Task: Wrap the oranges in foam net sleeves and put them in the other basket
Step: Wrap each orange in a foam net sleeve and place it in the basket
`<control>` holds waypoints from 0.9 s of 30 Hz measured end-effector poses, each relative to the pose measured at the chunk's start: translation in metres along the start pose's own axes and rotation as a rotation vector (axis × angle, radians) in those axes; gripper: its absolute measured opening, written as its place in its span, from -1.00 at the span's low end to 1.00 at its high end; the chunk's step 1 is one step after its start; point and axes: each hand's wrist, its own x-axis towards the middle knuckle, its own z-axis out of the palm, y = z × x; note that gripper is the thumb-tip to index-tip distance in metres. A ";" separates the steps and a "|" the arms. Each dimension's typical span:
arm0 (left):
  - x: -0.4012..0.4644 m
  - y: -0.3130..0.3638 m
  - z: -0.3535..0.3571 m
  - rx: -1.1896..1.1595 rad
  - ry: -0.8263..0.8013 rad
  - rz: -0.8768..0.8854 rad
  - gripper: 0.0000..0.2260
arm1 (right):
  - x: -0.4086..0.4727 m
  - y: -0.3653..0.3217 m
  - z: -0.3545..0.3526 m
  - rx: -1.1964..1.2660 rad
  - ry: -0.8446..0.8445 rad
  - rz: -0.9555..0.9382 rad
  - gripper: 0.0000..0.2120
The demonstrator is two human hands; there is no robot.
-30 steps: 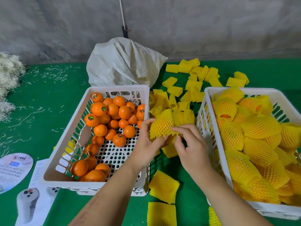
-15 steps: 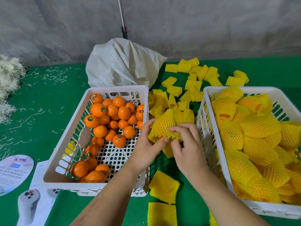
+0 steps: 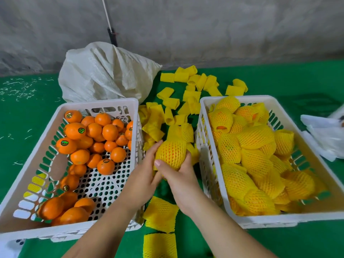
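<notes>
An orange in a yellow foam net sleeve is between the two baskets, held by both hands. My left hand cups its left side with fingers along the net. My right hand grips it from below and right, thumb across the front. The left white basket holds several bare oranges. The right white basket is filled with several sleeved oranges.
Loose yellow sleeves lie scattered on the green table between and behind the baskets, with more flat sleeves near the front. A white woven sack sits behind the left basket. White plastic bags lie at the right.
The sleeve now covers the orange fully, its net stretched round. Both hands have shifted down under the wrapped orange. The camera has moved closer and a little right.
</notes>
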 end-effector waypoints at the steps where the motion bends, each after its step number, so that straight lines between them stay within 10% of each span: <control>1: 0.001 -0.001 0.002 0.090 -0.022 0.015 -0.34 | 0.001 0.001 -0.003 -0.011 0.057 0.002 -0.05; 10: 0.002 0.002 0.005 0.062 0.009 -0.067 -0.44 | -0.026 -0.048 -0.143 -0.543 0.458 -0.332 -0.07; 16: 0.008 0.005 0.008 0.169 -0.046 -0.086 -0.52 | -0.056 -0.032 -0.205 -1.317 0.427 -0.121 -0.34; 21: 0.009 0.003 0.009 0.153 -0.039 -0.078 -0.57 | -0.051 -0.017 -0.195 -1.543 0.541 -0.258 -0.54; 27: 0.007 0.001 0.007 0.080 0.094 -0.057 -0.72 | -0.047 -0.018 -0.197 -1.603 0.599 -0.157 -0.33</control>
